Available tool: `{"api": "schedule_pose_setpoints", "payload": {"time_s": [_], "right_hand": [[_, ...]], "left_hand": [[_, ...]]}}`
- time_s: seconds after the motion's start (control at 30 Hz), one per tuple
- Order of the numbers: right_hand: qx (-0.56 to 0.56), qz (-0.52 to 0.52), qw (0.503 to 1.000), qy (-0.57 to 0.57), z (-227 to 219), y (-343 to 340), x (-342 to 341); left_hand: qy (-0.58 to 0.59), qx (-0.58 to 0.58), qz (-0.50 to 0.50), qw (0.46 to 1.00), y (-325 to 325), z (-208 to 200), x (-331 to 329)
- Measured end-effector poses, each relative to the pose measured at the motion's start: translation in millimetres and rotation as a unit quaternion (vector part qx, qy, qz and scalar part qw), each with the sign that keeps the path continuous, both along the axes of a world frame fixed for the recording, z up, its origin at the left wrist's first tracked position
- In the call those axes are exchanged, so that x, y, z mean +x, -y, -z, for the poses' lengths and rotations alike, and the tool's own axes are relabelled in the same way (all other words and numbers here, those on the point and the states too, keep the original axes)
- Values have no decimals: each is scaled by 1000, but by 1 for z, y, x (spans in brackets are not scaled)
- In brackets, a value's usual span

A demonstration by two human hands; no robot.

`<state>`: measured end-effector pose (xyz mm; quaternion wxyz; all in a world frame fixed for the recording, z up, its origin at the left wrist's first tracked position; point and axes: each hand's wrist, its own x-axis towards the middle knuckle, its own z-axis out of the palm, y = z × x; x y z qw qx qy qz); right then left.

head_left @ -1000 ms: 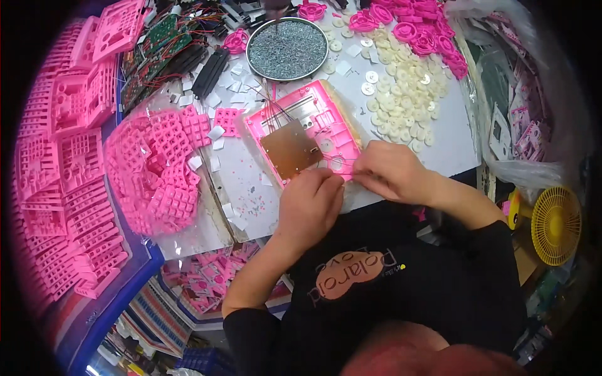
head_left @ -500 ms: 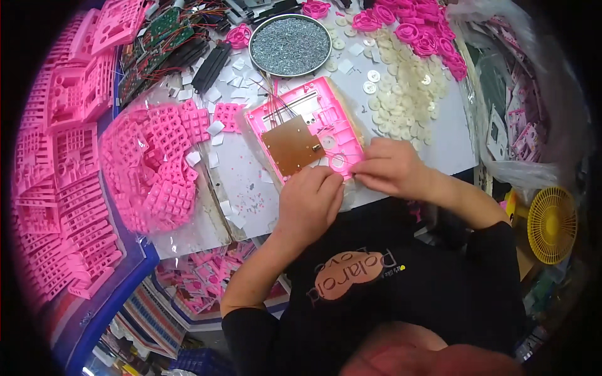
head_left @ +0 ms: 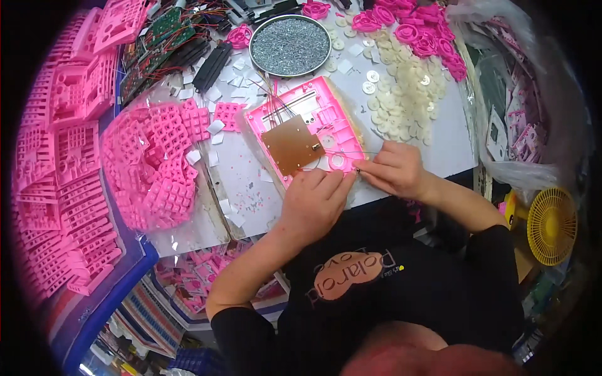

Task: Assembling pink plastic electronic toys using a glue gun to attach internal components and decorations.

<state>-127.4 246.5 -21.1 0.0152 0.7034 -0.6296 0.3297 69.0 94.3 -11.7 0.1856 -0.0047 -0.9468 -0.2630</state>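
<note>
A pink plastic casing [head_left: 347, 128] lies tilted on a padded, plastic-wrapped support, with a brown circuit board [head_left: 291, 145] inside it. Dark and red wires [head_left: 274, 100] rise from the casing's far side. From the board's right edge a thin wire [head_left: 351, 151] runs across to my right hand [head_left: 399, 170], whose fingers are pinched together at the casing's near right corner. My left hand [head_left: 315, 199] is closed at the near edge, its fingertips meeting those of the right. A tiny dark piece shows between them; what the left fingers hold is hidden.
Beyond the casing stands a round tray of small metal screws [head_left: 290, 47]. White discs [head_left: 404, 94] and pink rings [head_left: 426, 31] are heaped at the right. Pink keypads [head_left: 153, 163] fill a clear bag at left, near stacked pink casings [head_left: 69, 169]. A yellow fan [head_left: 552, 225] stands far right.
Both hands have shifted slightly right along the near edge, and their fingertips now meet at the casing's corner. The thin wire is drawn further right.
</note>
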Motion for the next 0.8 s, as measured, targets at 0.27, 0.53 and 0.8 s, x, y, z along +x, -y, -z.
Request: {"api": "schedule_pose_setpoints", "payload": {"time_s": [0.27,0.53,0.8], "right_hand": [[275,-29,942,-192,-48,-18,18],[265,-58,948,-166,-44,-16,8],[253,62,917,304,-33,1,-5]], "left_hand": [[17,-38,71,997,3,-3,-4],[-24,-6,80,997,6,14,-4],[5,-29,93,995,7,12,-4]]}}
